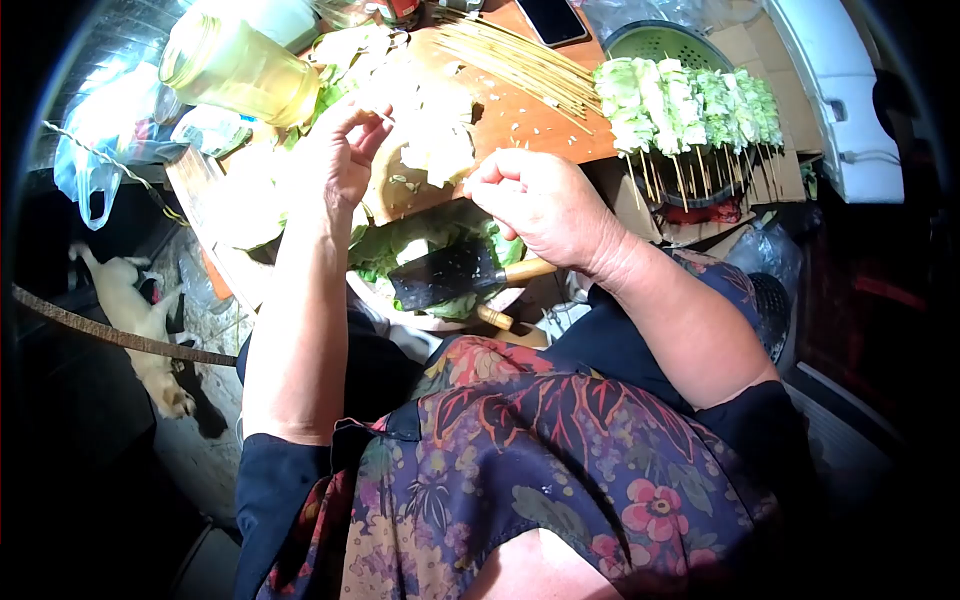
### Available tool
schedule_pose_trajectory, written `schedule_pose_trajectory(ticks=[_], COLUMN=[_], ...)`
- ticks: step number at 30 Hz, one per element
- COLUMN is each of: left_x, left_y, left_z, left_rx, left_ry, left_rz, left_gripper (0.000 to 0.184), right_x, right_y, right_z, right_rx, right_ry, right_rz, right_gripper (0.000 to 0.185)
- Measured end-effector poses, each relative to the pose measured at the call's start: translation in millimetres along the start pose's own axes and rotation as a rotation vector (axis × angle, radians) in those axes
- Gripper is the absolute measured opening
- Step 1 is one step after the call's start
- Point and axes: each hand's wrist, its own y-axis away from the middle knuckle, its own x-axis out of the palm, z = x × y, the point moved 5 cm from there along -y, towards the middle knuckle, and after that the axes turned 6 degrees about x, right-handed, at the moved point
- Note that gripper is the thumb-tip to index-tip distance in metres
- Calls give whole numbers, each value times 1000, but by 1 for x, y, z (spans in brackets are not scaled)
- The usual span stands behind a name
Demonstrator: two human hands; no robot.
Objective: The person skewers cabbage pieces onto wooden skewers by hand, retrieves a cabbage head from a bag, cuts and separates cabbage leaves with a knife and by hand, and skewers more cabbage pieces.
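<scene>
My left hand [355,150] is raised over the pale cabbage leaves on the board, its thumb and fingers curled together. Opposite it, my right hand [545,205] is closed in a pinch. Whatever either hand holds, if anything, is too small or washed out by glare to make out. Between them lie overexposed cabbage leaves [435,145]. Below, a dark-bladed cleaver [445,277] with a wooden handle rests across a bowl [425,320] of cabbage pieces. Bare bamboo skewers [515,60] lie on the orange board [560,145], beyond my right hand.
Skewered cabbage [685,105] lies across a green colander [665,38] at the right. A phone [553,20] lies at the back. Left are a large yellowish jar [240,75] and a blue plastic bag [95,165]. A pale dog [135,310] is on the floor.
</scene>
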Motion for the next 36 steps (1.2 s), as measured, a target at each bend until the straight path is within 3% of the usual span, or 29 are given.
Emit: schedule_pose_trajectory(ticks=[1, 3, 11, 17, 21, 24, 30, 33, 36], left_x=[-3, -8, -2, 16, 35, 53, 53, 47, 37], left_y=[2, -1, -2, 9, 29, 39, 21, 1, -13], left_z=[-2, -4, -19, -19, -1, 7, 13, 19, 31], left_rx=[20, 21, 125, 127, 35, -42, 22, 81, 130], left_ry=[5, 21, -132, -256, -211, -239, -252, -236, -500], left_rz=[-83, -91, -43, 49, 253, 241, 147, 142, 36], left_gripper=[21, 24, 37, 36, 28, 25, 21, 26, 22], right_x=[1, 3, 2, 2, -3, -9, -21, -31, -42], right_y=[0, 1, -2, 5, 3, 2, -1, -3, 0], right_z=[2, 3, 1, -1, -4, -6, -4, -3, 1], right_rx=[0, 40, 50, 36, -52, -38, 5, -9, -15], right_ry=[1, -31, -30, -128, -150, -144, -159, -320, -395], right_rz=[3, 42, 47, 6, -57, -78, -113, -136, -179], right_gripper=[21, 14, 17, 17, 14, 15, 15, 16, 16])
